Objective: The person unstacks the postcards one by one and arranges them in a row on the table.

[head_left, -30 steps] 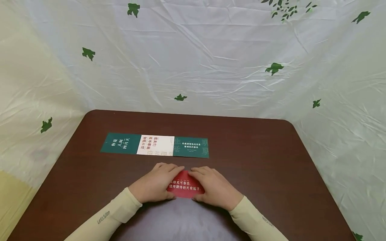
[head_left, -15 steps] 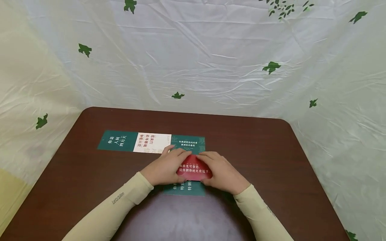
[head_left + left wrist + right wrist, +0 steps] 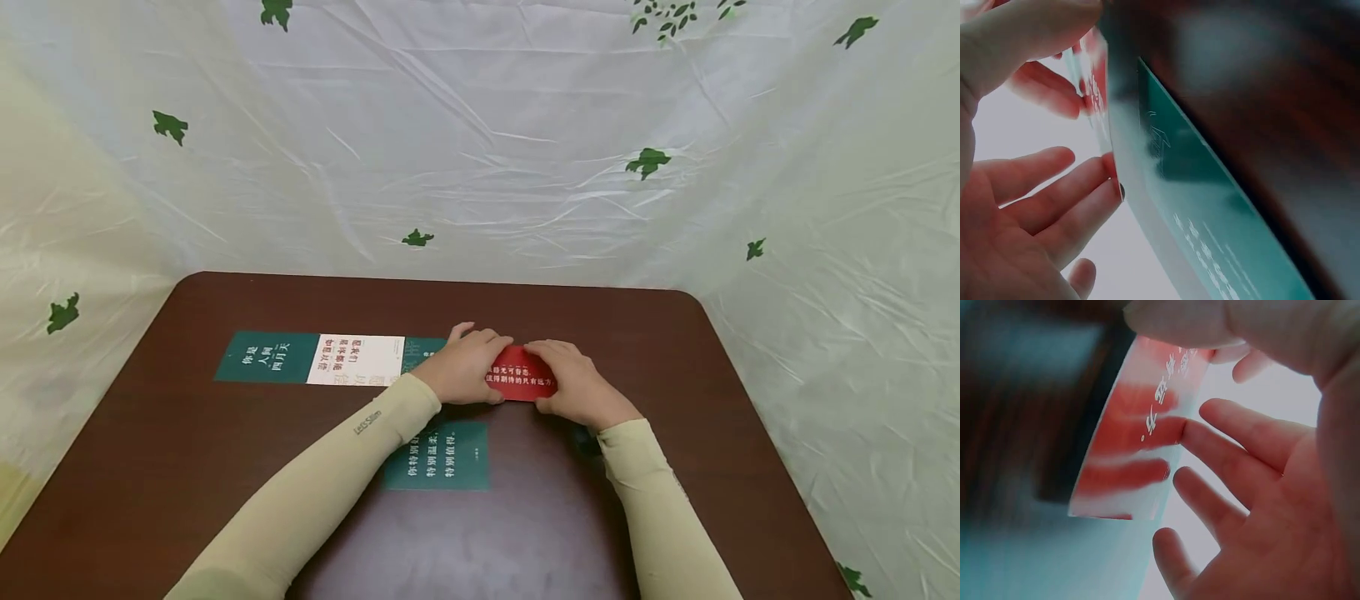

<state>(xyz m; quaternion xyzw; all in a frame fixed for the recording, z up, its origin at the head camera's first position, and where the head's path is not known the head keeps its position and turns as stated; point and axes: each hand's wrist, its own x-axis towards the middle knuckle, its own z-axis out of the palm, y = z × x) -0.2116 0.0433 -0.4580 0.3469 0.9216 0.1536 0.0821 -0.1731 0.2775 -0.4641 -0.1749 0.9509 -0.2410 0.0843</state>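
Both hands hold one red card (image 3: 522,373) with white writing, at the right end of a row of cards. My left hand (image 3: 467,368) grips its left end, thumb on the near edge and fingers on the far edge. At the other end, my right hand (image 3: 583,385) holds it the same way; the right wrist view shows the red card (image 3: 1119,434) between thumb and fingertips. Under the left hand lies a green card (image 3: 420,350), partly covered. Nearer the body is another green card (image 3: 468,458) with white writing, its left part hidden by the left sleeve.
A white card (image 3: 360,360) and a green card (image 3: 262,357) continue the row leftward, edges meeting, on the dark brown table (image 3: 150,467). A white sheet (image 3: 450,125) with green leaf prints surrounds the table's back and sides.
Both hands have carried the red card away from the body and to the right, from the table's near middle to the row's right end. The green card beneath its former place now shows.
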